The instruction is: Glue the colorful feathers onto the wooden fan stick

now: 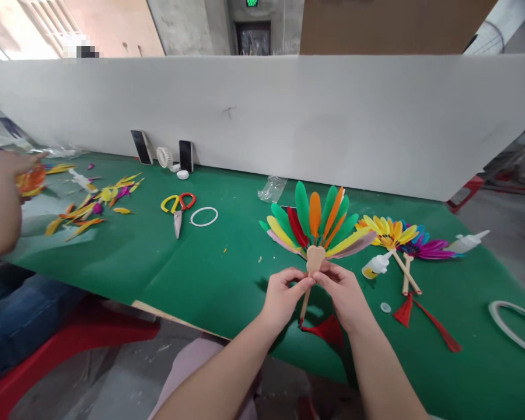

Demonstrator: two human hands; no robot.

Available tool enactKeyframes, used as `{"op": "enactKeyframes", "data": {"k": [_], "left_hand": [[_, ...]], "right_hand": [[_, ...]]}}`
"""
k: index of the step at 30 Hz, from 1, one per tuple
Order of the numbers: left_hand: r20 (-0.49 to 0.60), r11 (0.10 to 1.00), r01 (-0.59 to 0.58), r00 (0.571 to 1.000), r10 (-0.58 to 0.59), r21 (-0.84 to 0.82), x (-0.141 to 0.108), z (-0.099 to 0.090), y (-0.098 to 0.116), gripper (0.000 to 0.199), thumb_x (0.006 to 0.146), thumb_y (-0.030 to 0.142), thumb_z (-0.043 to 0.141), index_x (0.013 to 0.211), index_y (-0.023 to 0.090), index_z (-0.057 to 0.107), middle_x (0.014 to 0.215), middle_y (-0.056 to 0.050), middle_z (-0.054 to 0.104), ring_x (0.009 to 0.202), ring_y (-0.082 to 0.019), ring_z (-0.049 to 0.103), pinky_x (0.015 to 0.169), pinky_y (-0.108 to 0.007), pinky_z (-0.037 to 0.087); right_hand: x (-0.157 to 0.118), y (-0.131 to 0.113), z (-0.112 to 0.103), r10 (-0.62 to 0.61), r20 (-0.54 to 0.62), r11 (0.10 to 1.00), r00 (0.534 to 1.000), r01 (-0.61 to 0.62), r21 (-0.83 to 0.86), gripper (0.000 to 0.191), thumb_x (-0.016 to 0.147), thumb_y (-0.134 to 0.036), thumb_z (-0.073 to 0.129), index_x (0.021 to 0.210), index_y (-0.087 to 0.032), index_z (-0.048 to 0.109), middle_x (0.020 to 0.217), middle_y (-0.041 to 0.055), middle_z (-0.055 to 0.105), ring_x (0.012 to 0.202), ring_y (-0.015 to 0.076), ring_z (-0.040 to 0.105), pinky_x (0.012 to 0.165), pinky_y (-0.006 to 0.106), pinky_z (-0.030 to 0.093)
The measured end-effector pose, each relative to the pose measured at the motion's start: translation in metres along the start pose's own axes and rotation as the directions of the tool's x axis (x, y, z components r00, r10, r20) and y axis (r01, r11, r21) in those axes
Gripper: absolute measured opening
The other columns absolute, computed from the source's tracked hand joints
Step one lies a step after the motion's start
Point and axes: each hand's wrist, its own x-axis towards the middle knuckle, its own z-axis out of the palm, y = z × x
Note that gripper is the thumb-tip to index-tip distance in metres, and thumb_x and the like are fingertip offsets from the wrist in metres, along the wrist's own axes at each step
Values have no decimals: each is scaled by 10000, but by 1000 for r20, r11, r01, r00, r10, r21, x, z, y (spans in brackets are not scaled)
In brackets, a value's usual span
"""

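Both my hands hold one feather fan [315,259] upright above the green table. Green, orange, red, yellow and pale pink feathers spread from its wooden head. My left hand [287,294] pinches the handle just under that head. From the other side, my right hand [340,291] grips the same spot with thumb and fingers. A red tassel [328,331] hangs from the handle's lower end, partly behind my right hand. To the right, a white glue bottle [376,266] lies tilted near a yellow feather fan [387,232], which overlaps a purple and blue feather fan [433,248].
Scissors [178,213] and a white ring [203,216] lie left of centre. Loose feathers [94,207] are scattered farther left, near another person's arm [0,204]. Two phones [186,156] and a small fan [164,157] stand against the white partition [254,116]. A larger ring [514,326] lies right.
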Motion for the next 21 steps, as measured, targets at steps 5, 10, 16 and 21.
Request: {"op": "enactKeyframes", "data": {"k": [5, 10, 16, 21], "left_hand": [[-30, 995, 59, 998, -62, -76, 1, 0, 0, 192, 642, 343, 646, 616, 153, 632, 633, -17, 607, 637, -139, 522, 631, -249, 417], [31, 932, 160, 987, -159, -326, 1, 0, 3, 218, 696, 352, 607, 670, 137, 634, 613, -16, 587, 609, -111, 519, 631, -226, 410], [275, 715, 307, 947, -166, -628, -1, 2, 4, 246, 741, 351, 574, 688, 111, 585, 548, -2, 520, 528, -75, 479, 555, -198, 375], [356, 689, 355, 922, -149, -632, -3, 2, 5, 245, 761, 340, 554, 697, 103, 565, 559, -10, 529, 532, -85, 497, 555, -206, 382]], "right_hand": [[1, 1, 0, -5, 36, 1000, 999, 6, -23, 143, 599, -331, 682, 655, -201, 659, 714, 12, 633, 733, 152, 566, 713, 287, 437], [1, 0, -5, 0, 103, 1000, 995, 1, -11, 170, 623, -322, 673, 753, -212, 677, 796, 24, 650, 790, 156, 571, 737, 284, 433], [0, 0, -6, -22, 151, 999, 988, 27, -31, 180, 680, -331, 628, 805, -212, 681, 875, 31, 624, 806, 142, 558, 706, 255, 448], [-5, -4, 3, 33, 103, 993, 994, -45, 113, 209, 621, -329, 672, 774, -188, 667, 797, 25, 619, 536, 99, 539, 466, 235, 449]]}}
